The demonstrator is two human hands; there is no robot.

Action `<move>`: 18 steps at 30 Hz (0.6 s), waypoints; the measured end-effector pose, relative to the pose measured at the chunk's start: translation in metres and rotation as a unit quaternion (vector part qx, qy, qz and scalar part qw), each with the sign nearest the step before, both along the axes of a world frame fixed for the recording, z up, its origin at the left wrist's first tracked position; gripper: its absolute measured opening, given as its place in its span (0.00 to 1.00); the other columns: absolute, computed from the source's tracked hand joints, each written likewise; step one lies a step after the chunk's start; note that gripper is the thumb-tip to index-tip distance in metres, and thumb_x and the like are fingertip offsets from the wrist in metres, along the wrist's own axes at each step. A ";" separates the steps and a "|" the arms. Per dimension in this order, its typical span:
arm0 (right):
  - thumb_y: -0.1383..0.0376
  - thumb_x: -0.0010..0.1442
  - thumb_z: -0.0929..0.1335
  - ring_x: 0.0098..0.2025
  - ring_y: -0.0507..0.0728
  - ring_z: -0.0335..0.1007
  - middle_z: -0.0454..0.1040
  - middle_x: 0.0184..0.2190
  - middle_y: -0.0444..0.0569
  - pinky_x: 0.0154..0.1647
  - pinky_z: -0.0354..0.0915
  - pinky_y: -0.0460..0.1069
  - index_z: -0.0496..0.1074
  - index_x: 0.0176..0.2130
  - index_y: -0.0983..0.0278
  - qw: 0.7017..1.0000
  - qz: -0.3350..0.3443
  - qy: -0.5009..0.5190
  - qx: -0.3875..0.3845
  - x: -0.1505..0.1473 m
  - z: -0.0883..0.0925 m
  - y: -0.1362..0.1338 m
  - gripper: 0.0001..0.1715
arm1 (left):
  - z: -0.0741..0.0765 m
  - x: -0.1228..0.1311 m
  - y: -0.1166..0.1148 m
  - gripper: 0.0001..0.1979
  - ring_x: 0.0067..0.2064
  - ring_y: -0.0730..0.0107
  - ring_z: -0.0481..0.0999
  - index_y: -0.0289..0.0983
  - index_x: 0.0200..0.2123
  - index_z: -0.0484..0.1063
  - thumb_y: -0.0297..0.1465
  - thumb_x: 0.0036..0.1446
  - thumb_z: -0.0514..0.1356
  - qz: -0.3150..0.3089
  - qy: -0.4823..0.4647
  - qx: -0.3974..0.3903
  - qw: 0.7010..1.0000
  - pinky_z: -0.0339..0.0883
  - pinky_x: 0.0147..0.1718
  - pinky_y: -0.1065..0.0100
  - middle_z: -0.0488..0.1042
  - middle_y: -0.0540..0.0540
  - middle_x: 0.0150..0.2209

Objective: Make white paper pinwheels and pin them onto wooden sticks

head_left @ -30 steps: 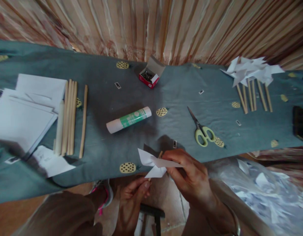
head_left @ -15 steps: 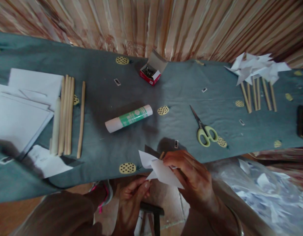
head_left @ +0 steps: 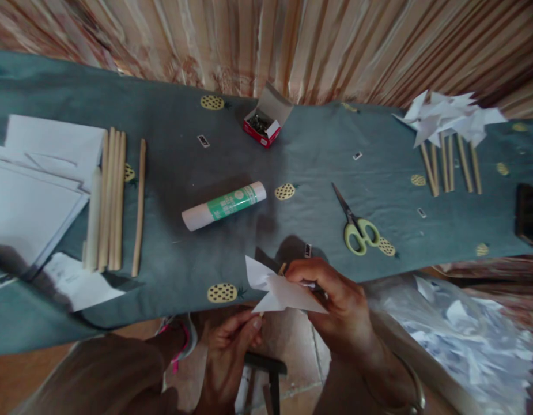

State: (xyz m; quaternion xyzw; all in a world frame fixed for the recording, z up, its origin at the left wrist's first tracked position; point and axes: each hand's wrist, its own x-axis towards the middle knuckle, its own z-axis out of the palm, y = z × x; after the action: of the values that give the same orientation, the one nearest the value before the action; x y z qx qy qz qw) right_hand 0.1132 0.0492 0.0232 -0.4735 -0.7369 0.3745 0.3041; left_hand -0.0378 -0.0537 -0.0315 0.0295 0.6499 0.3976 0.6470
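Pinwheel shifted slightly since earlier, left hand pinching its stick, right hand half-curled at its blades, grip unclear, glue beyond it.

The scene is viewed by a single camera worn on the head, faced forward and steeply down. The left hand and right hand are seen close by, low in the frame; the tablecloth is taken in lengthwise across the middle, the curtain beyond, the floor below.
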 end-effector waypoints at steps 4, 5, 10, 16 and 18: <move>0.75 0.56 0.68 0.37 0.49 0.75 0.78 0.36 0.42 0.38 0.67 0.41 0.73 0.37 0.60 0.995 -0.033 0.017 -0.092 -0.003 0.000 0.004 0.11 | 0.001 0.000 0.000 0.23 0.23 0.77 0.67 0.34 0.31 0.82 0.47 0.39 0.73 -0.002 -0.010 0.009 1.000 0.63 0.25 0.75 0.72 0.48 0.20; 0.74 0.57 0.68 0.37 0.49 0.75 0.79 0.35 0.41 0.38 0.67 0.41 0.73 0.37 0.60 0.992 -0.040 0.021 -0.116 -0.004 0.000 0.006 0.10 | 0.002 0.000 0.000 0.23 0.23 0.77 0.67 0.34 0.32 0.82 0.47 0.39 0.73 -0.003 -0.013 0.010 1.000 0.63 0.25 0.75 0.72 0.48 0.20; 0.70 0.57 0.68 0.35 0.50 0.74 0.78 0.32 0.42 0.37 0.65 0.44 0.74 0.35 0.61 0.981 -0.054 0.015 -0.183 -0.009 0.004 0.019 0.05 | 0.003 -0.002 -0.001 0.25 0.20 0.77 0.67 0.33 0.32 0.82 0.48 0.36 0.73 -0.017 -0.011 0.012 1.000 0.62 0.22 0.75 0.72 0.48 0.18; 0.67 0.53 0.69 0.29 0.51 0.69 0.75 0.27 0.42 0.32 0.61 0.45 0.74 0.31 0.64 0.979 -0.039 -0.007 -0.199 -0.011 0.000 0.033 0.03 | 0.007 0.001 0.007 0.26 0.18 0.76 0.67 0.33 0.29 0.81 0.47 0.30 0.74 -0.004 -0.002 0.017 1.000 0.60 0.18 0.75 0.70 0.50 0.15; 0.67 0.52 0.69 0.27 0.50 0.66 0.73 0.24 0.42 0.29 0.59 0.45 0.74 0.31 0.65 0.978 -0.032 -0.011 -0.206 -0.012 -0.002 0.038 0.03 | 0.013 0.004 0.011 0.23 0.17 0.77 0.66 0.34 0.27 0.80 0.45 0.30 0.74 0.019 -0.014 0.036 0.999 0.60 0.18 0.76 0.69 0.52 0.14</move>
State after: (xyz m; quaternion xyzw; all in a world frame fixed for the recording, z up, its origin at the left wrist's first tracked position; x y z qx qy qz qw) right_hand 0.1015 0.0874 0.0209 -0.5531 -0.6319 0.5032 0.2037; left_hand -0.0335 -0.0427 -0.0189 0.0347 0.6263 0.4338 0.6468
